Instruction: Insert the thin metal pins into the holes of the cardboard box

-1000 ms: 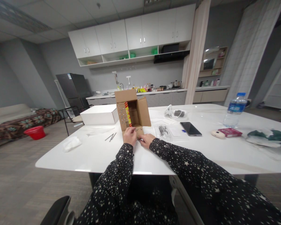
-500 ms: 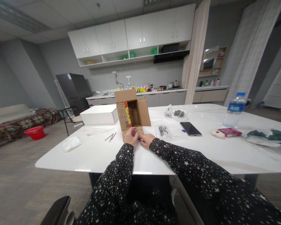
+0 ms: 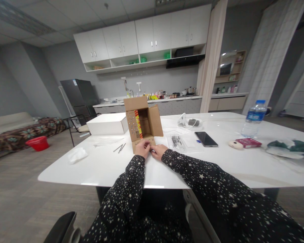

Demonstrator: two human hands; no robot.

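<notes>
Both hands are working at the near front flap of the open cardboard box [image 3: 142,123] on the white table [image 3: 111,165], the left hand [image 3: 142,149] curling its fingers over the flap and the right hand [image 3: 158,151] resting half-closed beside it, though whether either is pinching something small I cannot tell, so any next move would be calling for fine fingertip control.

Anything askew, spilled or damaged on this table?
Nothing looks spilled or damaged. The cardboard box lies on its side with its flaps open toward the person, both hands, left hand and right hand, at its lower flap. The water bottle stands upright.

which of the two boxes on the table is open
The brown cardboard box by the hands, its flaps spread; the white box left of it is closed.
</notes>
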